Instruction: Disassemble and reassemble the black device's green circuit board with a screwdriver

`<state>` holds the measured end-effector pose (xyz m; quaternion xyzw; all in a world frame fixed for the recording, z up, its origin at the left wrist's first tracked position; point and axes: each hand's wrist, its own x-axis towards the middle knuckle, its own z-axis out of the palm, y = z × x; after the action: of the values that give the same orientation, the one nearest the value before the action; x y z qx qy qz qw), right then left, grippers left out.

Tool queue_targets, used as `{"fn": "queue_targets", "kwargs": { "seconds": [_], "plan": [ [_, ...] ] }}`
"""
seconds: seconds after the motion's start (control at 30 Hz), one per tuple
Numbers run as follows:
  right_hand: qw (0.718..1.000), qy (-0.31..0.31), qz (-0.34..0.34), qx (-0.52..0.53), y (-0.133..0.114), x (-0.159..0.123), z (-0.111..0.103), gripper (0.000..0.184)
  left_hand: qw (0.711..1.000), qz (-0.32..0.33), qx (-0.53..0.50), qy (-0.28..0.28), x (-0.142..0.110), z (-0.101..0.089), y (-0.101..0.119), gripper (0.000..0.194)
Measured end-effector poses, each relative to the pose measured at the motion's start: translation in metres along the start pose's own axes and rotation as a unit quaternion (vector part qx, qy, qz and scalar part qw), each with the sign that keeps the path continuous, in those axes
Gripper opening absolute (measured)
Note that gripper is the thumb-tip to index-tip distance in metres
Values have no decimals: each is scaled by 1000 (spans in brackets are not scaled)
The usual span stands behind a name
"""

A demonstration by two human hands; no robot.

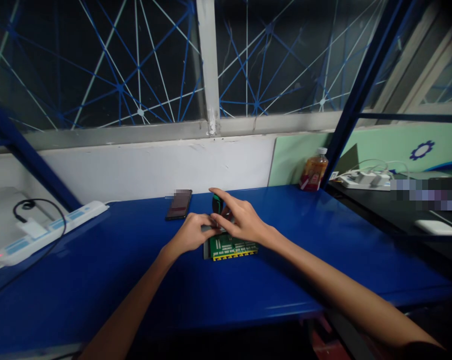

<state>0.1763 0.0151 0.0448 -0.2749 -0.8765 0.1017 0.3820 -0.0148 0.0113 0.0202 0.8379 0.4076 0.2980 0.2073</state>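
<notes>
A screwdriver with a black and green handle stands nearly upright over a green circuit board. My right hand is closed around its handle, with the index finger reaching up along the top. Low by the shaft, my left hand has thumb and fingers pinched together at the board's far left part. What lies between those fingertips is mostly hidden; a bit of grey shows there. Yellow connectors line the board's near edge. The board's far side and the screwdriver's tip are covered by my hands.
On the blue table, a phone lies behind my left hand. A white power strip with a plugged-in black cable runs along the left. At the back right stands a drink bottle beside a blue post.
</notes>
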Motion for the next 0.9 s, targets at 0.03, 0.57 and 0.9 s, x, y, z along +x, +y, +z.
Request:
{"fn": "queue_targets", "kwargs": {
  "seconds": [0.03,0.57,0.9],
  "plan": [
    [1000,0,1,-2,0,0,0,58,1000,-5,-5,-1,0,0,0,17],
    [1000,-10,-3,-1,1,1,-3,57,998,-12,-62,-29,0,-1,-4,17],
    [998,10,34,-46,4,1,0,56,998,-20,-54,-38,1,0,-1,20]
  ]
}}
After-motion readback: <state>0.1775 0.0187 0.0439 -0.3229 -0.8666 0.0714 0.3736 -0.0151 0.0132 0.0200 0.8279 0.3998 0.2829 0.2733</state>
